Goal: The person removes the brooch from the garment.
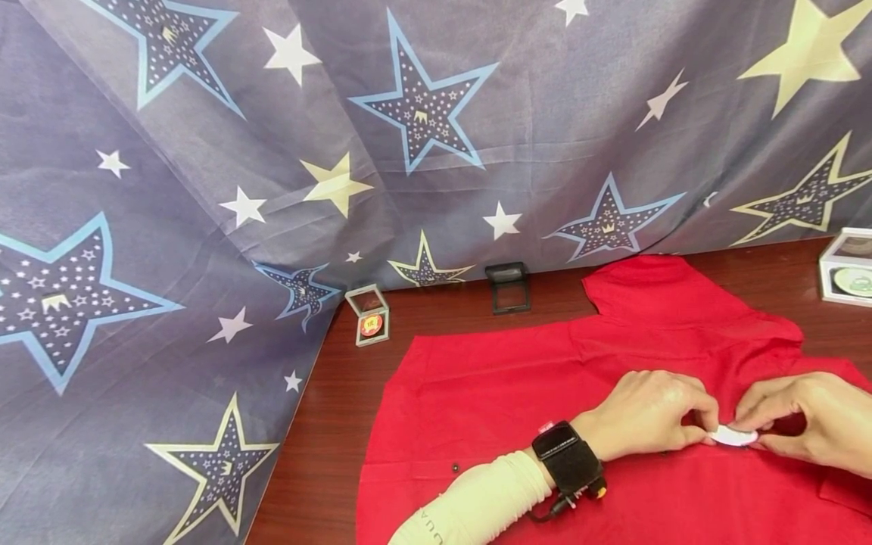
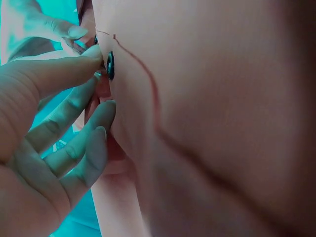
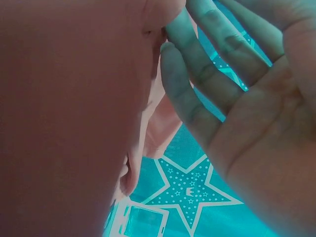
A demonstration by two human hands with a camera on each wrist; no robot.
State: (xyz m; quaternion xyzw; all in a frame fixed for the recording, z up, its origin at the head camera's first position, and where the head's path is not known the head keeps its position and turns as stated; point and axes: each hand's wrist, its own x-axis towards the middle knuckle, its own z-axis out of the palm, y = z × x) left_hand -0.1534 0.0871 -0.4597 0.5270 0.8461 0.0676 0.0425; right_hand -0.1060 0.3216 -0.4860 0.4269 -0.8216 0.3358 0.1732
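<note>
A red shirt (image 1: 504, 393) lies spread on the table, with dark buttons along its front. Above the shirt's chest, both hands meet at a small white badge (image 1: 733, 435), tilted so that it looks like a thin oval. My left hand (image 1: 657, 412) pinches its left end between thumb and forefinger. At the other end, my right hand (image 1: 811, 416) grips it the same way, thumb below and fingers above. In the left wrist view a dark button (image 2: 110, 65) sits beside the left fingertips. The right wrist view shows the right fingers reaching to the cloth; the badge is hidden there.
Along the back stand an open silver case (image 1: 369, 316) with a red and yellow round badge and an open black case (image 1: 509, 289). A white case (image 1: 848, 266) with a pale green disc stands far right. A star-patterned curtain (image 1: 422, 204) hangs behind the dark wooden table (image 1: 300, 462).
</note>
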